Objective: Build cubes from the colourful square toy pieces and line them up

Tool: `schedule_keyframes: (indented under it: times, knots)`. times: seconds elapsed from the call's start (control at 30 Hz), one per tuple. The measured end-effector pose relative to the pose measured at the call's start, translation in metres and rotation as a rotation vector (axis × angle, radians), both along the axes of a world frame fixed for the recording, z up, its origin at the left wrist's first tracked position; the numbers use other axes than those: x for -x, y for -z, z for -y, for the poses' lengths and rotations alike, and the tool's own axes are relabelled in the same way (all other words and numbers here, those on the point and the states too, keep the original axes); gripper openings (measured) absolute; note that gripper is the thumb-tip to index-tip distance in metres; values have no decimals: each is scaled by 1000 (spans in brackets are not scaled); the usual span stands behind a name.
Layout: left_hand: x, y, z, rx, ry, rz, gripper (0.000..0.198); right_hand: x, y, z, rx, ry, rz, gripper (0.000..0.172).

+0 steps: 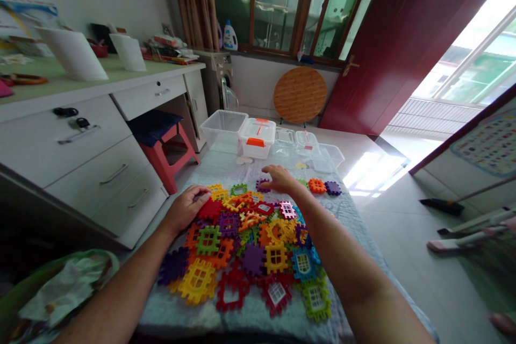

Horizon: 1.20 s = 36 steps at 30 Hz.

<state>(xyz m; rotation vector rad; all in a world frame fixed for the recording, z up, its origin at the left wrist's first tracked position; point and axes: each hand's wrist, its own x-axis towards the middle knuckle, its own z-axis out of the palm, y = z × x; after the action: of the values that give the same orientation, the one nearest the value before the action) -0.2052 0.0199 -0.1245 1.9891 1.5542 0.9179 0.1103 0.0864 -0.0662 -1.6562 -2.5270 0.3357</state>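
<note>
A spread of colourful toothed plastic building blocks lies on the cloth-covered table (363,274). My left hand (186,208) rests at the pile's left edge, fingers stretched forward, the thumb side against a red block (209,209). Over the far side reaches my right hand (279,178), its fingers apart above a purple block (263,186); whether it touches that block I cannot tell. Beyond my right wrist sit an orange block (317,185) and another purple block (333,188). Close to me lie a yellow block (198,281) and a green window block (316,299).
At the table's far end stand a clear open bin (223,128), a lidded box with orange latches (258,142) and smaller clear containers (306,141). A white desk (92,156) and a pink stool (167,153) flank the left. A green-rimmed basket (110,263) is at lower left.
</note>
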Motion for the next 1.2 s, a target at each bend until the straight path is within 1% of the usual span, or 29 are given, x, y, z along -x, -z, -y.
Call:
schedule_keyframes:
  times: [0.17, 0.23, 0.3, 0.37, 0.43, 0.5, 0.57, 0.63, 0.83, 1.0, 1.1, 1.2]
  knots:
    - [-2, -3, 2, 9, -11, -2, 40, -22, -17, -11, -131, 172, -544, 34]
    - [-3, -4, 3, 12, -10, -2, 40, -25, -22, -9, -144, 184, -601, 30]
    - [-4, -5, 3, 15, -7, -2, 41, -22, -24, -1, -116, 155, -564, 27]
    - [-4, -7, 4, 17, -1, -2, 41, -14, -22, 9, -53, 95, -469, 25]
    - [-5, -8, 4, 17, 2, -4, 42, -3, -17, 18, -17, 8, -309, 26]
    - [-5, -10, 4, 15, -2, -4, 42, 7, -10, 24, -33, -67, -108, 27]
    - [-6, -10, 5, 13, -10, 0, 42, 13, -2, 24, -60, -90, 41, 28]
    - [-6, -11, 5, 11, -15, 4, 41, 16, 4, 21, -60, -78, 97, 30]
    - [-5, -8, 4, 8, -12, 18, 41, 13, 12, 8, -24, -59, 141, 35]
    - [-3, -5, 3, 8, -4, 21, 40, 11, 10, 5, -7, -69, 119, 40]
    - [-3, -6, 4, 22, 2, 36, 40, -2, 0, 15, -35, -60, 33, 44]
    - [-3, -7, 5, 35, 4, 64, 40, -30, -13, 39, -107, -10, -186, 39]
